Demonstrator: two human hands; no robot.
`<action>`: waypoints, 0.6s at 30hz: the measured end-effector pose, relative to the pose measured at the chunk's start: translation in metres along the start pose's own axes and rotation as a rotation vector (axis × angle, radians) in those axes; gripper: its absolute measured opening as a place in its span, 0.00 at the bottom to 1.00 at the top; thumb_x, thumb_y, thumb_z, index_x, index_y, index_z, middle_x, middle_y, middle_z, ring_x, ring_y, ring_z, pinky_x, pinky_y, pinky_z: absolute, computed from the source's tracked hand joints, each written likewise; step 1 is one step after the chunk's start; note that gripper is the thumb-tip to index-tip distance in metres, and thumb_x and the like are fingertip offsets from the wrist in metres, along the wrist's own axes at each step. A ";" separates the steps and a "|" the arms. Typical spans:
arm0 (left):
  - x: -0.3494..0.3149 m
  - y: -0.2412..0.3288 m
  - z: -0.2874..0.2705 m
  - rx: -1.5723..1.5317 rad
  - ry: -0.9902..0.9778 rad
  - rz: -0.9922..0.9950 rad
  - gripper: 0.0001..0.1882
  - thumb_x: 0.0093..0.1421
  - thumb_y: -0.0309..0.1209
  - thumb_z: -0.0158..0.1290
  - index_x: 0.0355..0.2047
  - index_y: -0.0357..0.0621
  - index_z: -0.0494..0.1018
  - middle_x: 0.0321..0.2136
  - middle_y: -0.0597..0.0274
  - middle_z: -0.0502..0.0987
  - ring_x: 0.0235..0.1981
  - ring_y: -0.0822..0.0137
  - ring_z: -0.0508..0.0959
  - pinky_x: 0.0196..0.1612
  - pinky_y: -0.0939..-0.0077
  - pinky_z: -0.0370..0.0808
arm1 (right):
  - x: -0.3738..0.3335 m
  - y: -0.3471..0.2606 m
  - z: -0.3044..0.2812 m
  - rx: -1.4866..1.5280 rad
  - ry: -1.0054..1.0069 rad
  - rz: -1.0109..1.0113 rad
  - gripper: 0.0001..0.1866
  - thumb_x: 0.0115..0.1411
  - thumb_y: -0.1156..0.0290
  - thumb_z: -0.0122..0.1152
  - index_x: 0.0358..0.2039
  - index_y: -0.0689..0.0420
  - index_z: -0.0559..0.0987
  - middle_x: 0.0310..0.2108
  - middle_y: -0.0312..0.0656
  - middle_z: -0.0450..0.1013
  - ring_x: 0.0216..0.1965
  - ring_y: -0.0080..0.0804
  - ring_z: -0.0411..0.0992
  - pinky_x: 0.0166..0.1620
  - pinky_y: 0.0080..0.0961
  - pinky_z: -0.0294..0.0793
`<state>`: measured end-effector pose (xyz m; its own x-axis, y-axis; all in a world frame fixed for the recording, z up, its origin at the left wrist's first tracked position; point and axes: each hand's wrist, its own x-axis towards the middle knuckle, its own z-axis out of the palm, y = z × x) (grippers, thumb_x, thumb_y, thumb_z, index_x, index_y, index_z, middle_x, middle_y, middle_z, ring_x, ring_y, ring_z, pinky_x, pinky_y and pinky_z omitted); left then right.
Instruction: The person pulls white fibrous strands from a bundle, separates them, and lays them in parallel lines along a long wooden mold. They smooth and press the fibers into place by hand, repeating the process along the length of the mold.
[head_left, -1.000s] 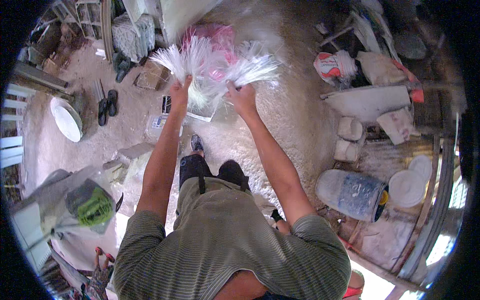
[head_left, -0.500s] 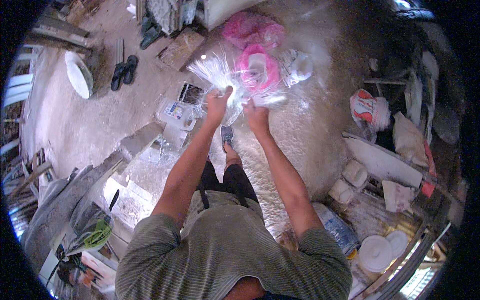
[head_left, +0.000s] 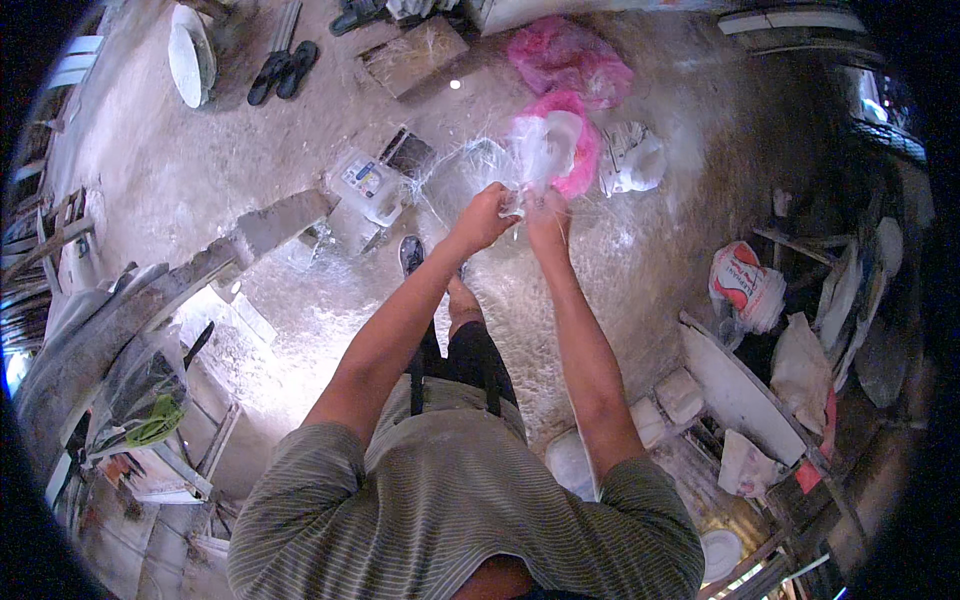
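Hands [head_left: 488, 216] nearly together, seemingly pinching white strands [head_left: 534, 165]; floor [head_left: 640, 280] stretches right to board edge [head_left: 697, 352].

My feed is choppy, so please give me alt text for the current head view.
A person's right hand grips a blurred tuft of pale strands, the left hand close beside it. Beyond are pink plastic bags on the floor; a translucent jug sits to the left, black sandals farther off.

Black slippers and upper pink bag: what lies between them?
In the head view, a brown box-like thing and a small pale spot lie between the black slippers and the upper pink bag.
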<state>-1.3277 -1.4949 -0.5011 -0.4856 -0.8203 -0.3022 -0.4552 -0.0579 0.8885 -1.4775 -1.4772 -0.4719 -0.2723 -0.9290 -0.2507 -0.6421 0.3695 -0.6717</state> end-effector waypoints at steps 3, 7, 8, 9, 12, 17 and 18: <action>-0.006 -0.029 0.009 -0.226 0.214 0.022 0.13 0.54 0.29 0.63 0.38 0.38 0.80 0.38 0.48 0.75 0.38 0.51 0.76 0.43 0.63 0.74 | -0.006 -0.002 -0.007 0.118 0.108 0.063 0.21 0.67 0.58 0.55 0.31 0.66 0.82 0.30 0.60 0.77 0.36 0.54 0.77 0.41 0.46 0.71; -0.007 -0.059 0.027 -0.113 0.377 -0.073 0.11 0.57 0.33 0.62 0.36 0.37 0.81 0.34 0.48 0.78 0.35 0.52 0.80 0.39 0.62 0.76 | -0.009 0.015 0.009 0.088 0.019 0.180 0.21 0.67 0.60 0.55 0.26 0.66 0.83 0.25 0.55 0.78 0.28 0.49 0.77 0.36 0.42 0.72; -0.009 -0.056 0.028 -0.174 0.389 -0.048 0.12 0.58 0.34 0.61 0.37 0.37 0.81 0.34 0.48 0.79 0.34 0.52 0.80 0.37 0.62 0.75 | -0.013 0.016 0.008 0.155 0.090 0.146 0.21 0.67 0.61 0.55 0.27 0.66 0.83 0.26 0.54 0.79 0.27 0.47 0.77 0.35 0.42 0.72; -0.008 -0.054 0.027 -0.234 0.400 -0.022 0.13 0.58 0.35 0.61 0.37 0.36 0.81 0.34 0.48 0.79 0.33 0.52 0.80 0.36 0.62 0.75 | -0.013 0.017 0.010 0.224 0.161 0.114 0.21 0.67 0.62 0.55 0.27 0.66 0.82 0.26 0.54 0.79 0.26 0.45 0.77 0.34 0.41 0.72; -0.003 -0.056 0.021 -0.200 0.328 -0.182 0.10 0.57 0.30 0.60 0.37 0.36 0.81 0.32 0.46 0.80 0.33 0.53 0.81 0.36 0.64 0.77 | -0.004 0.033 0.025 0.118 0.223 0.149 0.19 0.67 0.64 0.54 0.29 0.67 0.82 0.26 0.51 0.80 0.25 0.37 0.77 0.34 0.38 0.73; 0.002 -0.046 0.023 -0.458 0.368 -0.041 0.11 0.62 0.31 0.58 0.42 0.38 0.81 0.36 0.50 0.82 0.33 0.62 0.82 0.39 0.71 0.78 | -0.013 -0.018 0.020 0.473 0.343 0.218 0.25 0.70 0.61 0.50 0.29 0.75 0.79 0.22 0.51 0.77 0.23 0.36 0.74 0.32 0.40 0.73; 0.002 -0.056 0.030 -0.413 0.365 -0.057 0.12 0.62 0.31 0.58 0.43 0.38 0.80 0.36 0.51 0.82 0.33 0.64 0.82 0.38 0.71 0.78 | -0.017 0.010 0.030 0.415 0.281 0.252 0.25 0.70 0.61 0.49 0.30 0.74 0.79 0.22 0.49 0.77 0.24 0.35 0.75 0.33 0.37 0.74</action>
<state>-1.3253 -1.4762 -0.5615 -0.1453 -0.9489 -0.2801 -0.1072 -0.2663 0.9579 -1.4577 -1.4585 -0.4954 -0.5978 -0.7506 -0.2814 -0.2119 0.4865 -0.8476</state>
